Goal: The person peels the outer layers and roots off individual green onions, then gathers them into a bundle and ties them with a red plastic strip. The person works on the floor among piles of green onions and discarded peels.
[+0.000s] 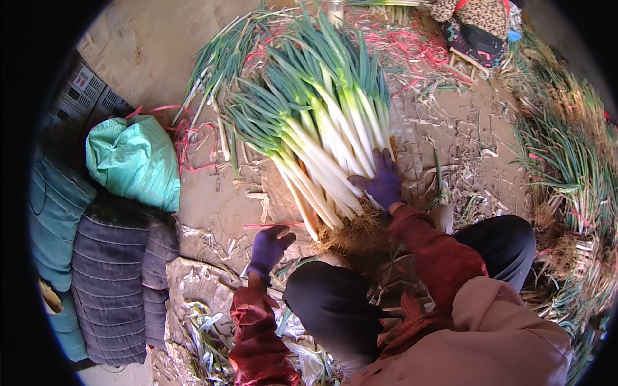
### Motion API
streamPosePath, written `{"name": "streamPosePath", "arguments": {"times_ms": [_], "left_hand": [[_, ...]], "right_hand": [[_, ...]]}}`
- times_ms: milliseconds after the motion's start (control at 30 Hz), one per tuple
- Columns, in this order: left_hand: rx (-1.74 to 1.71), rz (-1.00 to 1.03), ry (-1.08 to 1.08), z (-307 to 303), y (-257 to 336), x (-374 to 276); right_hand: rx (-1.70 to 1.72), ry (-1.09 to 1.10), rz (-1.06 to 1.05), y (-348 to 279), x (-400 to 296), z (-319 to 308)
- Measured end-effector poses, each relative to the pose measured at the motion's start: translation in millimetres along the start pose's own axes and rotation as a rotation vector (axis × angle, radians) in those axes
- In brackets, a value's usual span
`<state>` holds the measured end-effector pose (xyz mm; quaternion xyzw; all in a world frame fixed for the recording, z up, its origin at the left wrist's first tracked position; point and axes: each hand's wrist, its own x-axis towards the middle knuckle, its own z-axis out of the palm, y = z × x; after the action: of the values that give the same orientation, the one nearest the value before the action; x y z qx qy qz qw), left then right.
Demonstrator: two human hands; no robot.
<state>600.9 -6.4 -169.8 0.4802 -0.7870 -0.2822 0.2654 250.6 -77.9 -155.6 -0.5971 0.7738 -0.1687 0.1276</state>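
A large pile of long green onions (333, 130) lies before me, with green leaves pointing away and white stalks toward me. Their brown roots (355, 229) gather near my knees. My right hand (384, 181), in a purple glove, rests with spread fingers on the white stalks at the pile's right side. My left hand (272, 248), gloved in purple too, hovers left of the root ends, its thumb and fingers apart. Just beyond its fingertips runs a thin red plastic strip (260, 226); whether they touch it cannot be told.
Loose green onions (227, 53) lie behind the pile at left. Tangled red strips (410, 41) cover the ground at the back. On the left sit a green woven sack (133, 161) and dark quilted rolls (111, 289). More green onions (569, 169) line the right. A person (478, 29) is at the top right.
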Motion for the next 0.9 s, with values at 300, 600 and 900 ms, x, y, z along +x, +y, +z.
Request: {"name": "streamPosePath", "arguments": {"times_ms": [300, 600, 900], "left_hand": [[-0.474, -0.524, 0.152, 11.2, -10.0, 95.7], [-0.704, -0.937, 0.344, 48.9, -83.5, 237.9], [-0.833, -0.709, 0.458, 90.8, -149.8, 345.2]], "right_hand": [[0.026, 0.016, -0.014, 1.3, 1.6, 19.0], [-0.012, 0.178, -0.232, 6.2, -0.5, 12.5], [0.069, 0.047, -0.146, -0.1, 9.6, -2.0]]}}
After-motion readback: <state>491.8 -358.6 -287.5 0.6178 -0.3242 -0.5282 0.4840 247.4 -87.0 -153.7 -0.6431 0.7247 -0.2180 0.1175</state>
